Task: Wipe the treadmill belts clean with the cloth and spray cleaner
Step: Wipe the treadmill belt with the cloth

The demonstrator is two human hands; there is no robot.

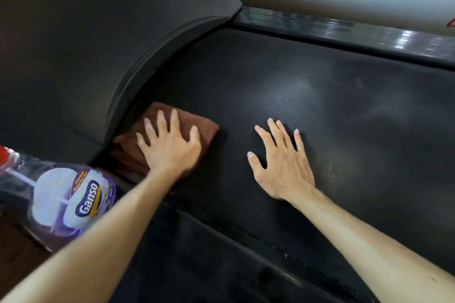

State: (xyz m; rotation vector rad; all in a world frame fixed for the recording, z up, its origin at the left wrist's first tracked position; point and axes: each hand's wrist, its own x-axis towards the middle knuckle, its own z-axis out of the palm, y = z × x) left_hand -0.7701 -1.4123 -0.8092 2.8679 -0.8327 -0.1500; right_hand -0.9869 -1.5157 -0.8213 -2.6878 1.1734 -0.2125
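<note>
The cloth lies on the belt against the motor cover, under the left hand. The right hand rests on the belt to its right; the bottle lies left of the belt.

The left hand presses flat, fingers spread, on a folded brown cloth lying on the black treadmill belt beside the curved motor cover. The right hand rests palm-down, fingers spread, on bare belt just beside the cloth. A spray cleaner bottle labelled "Ganso" lies at the lower left
</note>
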